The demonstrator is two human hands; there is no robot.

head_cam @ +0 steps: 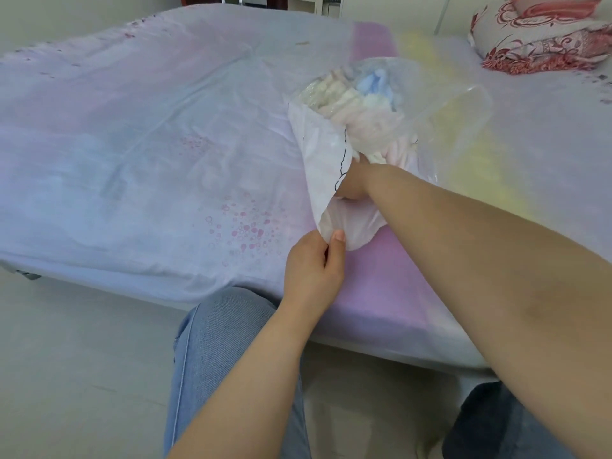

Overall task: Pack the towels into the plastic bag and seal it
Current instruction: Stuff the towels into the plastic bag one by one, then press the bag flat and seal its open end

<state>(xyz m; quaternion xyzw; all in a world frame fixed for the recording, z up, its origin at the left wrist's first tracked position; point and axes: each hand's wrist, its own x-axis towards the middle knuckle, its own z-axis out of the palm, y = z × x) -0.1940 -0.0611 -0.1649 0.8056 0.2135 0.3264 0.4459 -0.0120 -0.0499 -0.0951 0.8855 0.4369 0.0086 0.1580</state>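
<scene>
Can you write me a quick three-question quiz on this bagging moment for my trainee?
1. True or false: the right hand is reaching inside the clear plastic bag.
2. What is the left hand doing? A) pinching the bag's near edge B) resting flat on the bed C) holding the pillow
3. Fill in: the pastel folded towels lie ____ the bag, which rests on the pale lilac bed sheet.

Key
1. True; the hand is in the mouth, partly hidden by plastic.
2. A; thumb and fingers grip the edge.
3. inside. The red floral pillow sits apart at the far right corner.
</scene>
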